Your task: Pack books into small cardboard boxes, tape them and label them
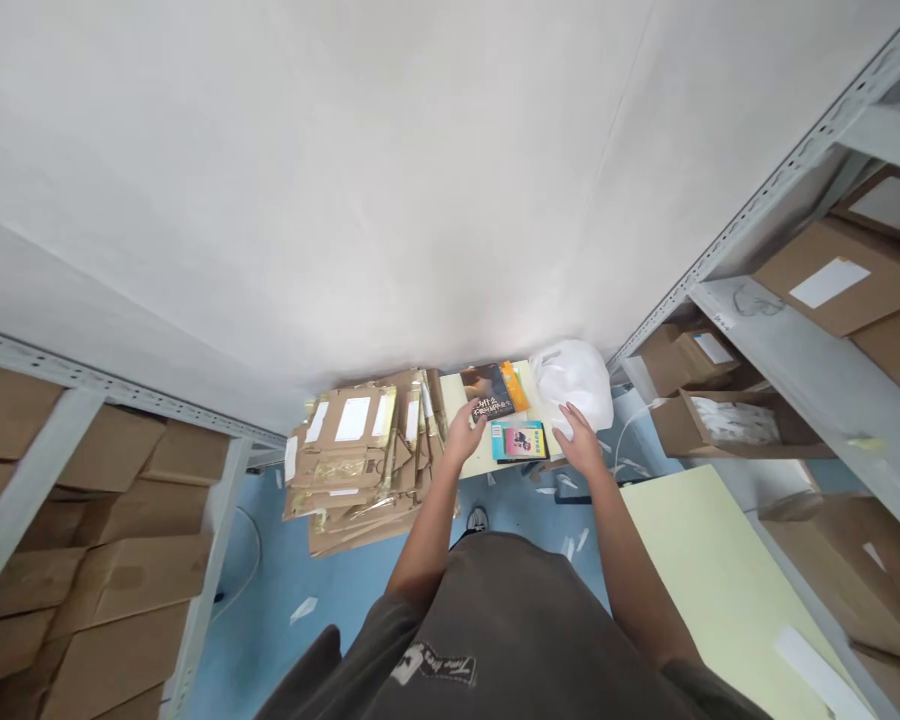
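Left hand: left hand (465, 437) at the near edge of a dark paperback (493, 391), Chinese title on its cover.
Left fingers: left fingers (475, 418) curled on that edge; pinching or only touching, too small to tell.
Right hand: right hand (579, 442) on a white plastic bag (571, 385).
Right fingers: right fingers (568, 418) spread, pressed on the bag's near side.
Between fingers: teal booklet (519, 441) flat on the pale tabletop (454, 400), just below the paperback.
Past left fingers: orange book (515, 386) partly under the paperback's far side.
Left of left fingers: stack of kraft mailers (352, 460), labels up, on the tabletop's edge.
Right of right fingers: white cable (630, 430) over the blue floor (262, 540).
Both sides: steel shelving (817, 270) with cardboard boxes (844, 275).
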A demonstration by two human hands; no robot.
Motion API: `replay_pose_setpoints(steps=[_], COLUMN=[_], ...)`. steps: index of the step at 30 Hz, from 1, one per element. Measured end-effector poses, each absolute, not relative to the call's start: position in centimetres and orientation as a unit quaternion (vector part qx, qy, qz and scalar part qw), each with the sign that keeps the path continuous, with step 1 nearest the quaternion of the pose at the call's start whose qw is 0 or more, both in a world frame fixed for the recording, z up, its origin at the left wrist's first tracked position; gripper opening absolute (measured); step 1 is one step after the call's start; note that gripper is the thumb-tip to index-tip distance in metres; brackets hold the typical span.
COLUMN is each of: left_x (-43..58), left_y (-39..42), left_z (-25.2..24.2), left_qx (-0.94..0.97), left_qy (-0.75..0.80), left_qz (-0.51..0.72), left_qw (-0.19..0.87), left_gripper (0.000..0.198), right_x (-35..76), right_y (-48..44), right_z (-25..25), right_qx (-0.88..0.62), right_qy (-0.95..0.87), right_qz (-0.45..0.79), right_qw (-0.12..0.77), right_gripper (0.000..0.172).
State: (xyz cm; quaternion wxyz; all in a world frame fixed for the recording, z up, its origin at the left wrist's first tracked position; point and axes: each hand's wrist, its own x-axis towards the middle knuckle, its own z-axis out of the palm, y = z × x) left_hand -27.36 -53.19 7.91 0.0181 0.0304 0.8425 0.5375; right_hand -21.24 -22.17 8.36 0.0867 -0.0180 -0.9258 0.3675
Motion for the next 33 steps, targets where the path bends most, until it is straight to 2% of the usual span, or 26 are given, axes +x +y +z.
replay_pose_setpoints(steps=[7, 15, 19, 24, 28, 33], left_x=[-28.7, -28.1, -28.9, -29.3, -28.8, -28.4], left_y=[-57.5, -52.1, -48.3, -45.1, -44.9, -45.7], left_z=[3.8, -1.7, -5.0, -8.3, -9.6, -9.9], left_qx=[-0.057, -0.069, -0.113, -0.143, -0.173, -0.227], left_qy=[0.833, 0.811, 0.808, 0.835, 0.853, 0.857], left_qz=[0.546, 0.551, 0.526, 0.48, 0.451, 0.41], left_qw=[0.069, 0.184, 0.242, 0.228, 0.197, 0.216], left_gripper=[0.056, 0.056, 0.054, 0.054, 0.052, 0.041], right_x=[-25.0, -25.6, -25.1, -24.6, -25.0, -25.4], right_y=[-25.2, -25.3, -24.8, -25.6, -27.7, -29.6], right_z=[6.5, 0.9, -4.1, -9.6, -10.8, -10.6], right_qx=[-0.016, -0.056, -0.095, -0.08, 0.007, 0.057], right_qy=[-0.937, -0.943, -0.936, -0.92, -0.932, -0.928], right_qz=[0.347, 0.323, 0.312, 0.281, 0.241, 0.231], right_qw=[0.022, -0.052, -0.135, -0.261, -0.27, -0.288], right_gripper=[0.062, 0.064, 0.067, 0.071, 0.069, 0.066])
